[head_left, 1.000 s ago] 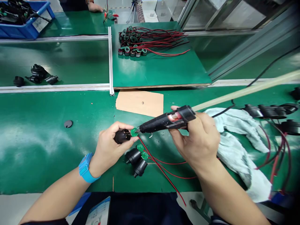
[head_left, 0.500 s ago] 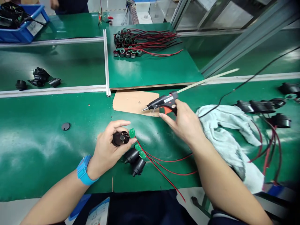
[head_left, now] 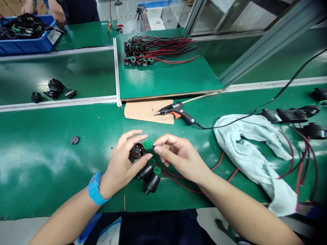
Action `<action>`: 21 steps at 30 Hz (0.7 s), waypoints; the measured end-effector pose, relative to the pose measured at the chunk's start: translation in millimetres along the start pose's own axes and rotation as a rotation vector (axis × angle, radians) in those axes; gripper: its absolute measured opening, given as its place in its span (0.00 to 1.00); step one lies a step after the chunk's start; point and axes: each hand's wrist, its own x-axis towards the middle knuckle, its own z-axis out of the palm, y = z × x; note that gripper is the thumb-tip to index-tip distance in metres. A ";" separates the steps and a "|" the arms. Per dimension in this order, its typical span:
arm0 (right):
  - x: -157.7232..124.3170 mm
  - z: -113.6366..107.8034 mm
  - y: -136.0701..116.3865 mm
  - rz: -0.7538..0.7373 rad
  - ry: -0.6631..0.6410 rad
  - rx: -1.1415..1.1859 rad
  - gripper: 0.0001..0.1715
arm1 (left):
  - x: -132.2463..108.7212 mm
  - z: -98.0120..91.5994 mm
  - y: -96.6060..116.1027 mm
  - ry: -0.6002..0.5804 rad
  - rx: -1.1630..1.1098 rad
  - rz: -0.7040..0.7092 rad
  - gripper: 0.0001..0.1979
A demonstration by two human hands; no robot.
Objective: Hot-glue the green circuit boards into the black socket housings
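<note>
On the green belt, close to me: both hands met over one black housing, held just above two more housings that lay on the belt.
Left hand: wrapped around the black housing, open end turned up (thumb underneath, fingers over the top).
Right hand: thumb and forefinger pinched at the edge of the small green board, which sat at the housing's mouth.
Glue gun: half a second earlier it was in my right hand. Now it lay let go on the cardboard, nozzle pointing left, well apart from both hands.
What that meant: I judged the gluing on this piece over, with my right hand freed to handle the board itself.
Red wires: trailed from the board under my right wrist towards the grey cloth.
Far side: a co-worker's hand was by the blue bin.
</note>
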 end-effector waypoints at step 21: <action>-19.0 0.8 7.9 -1.051 0.272 -1.329 0.17 | -4.0 0.8 8.1 -0.256 -0.315 -0.132 0.16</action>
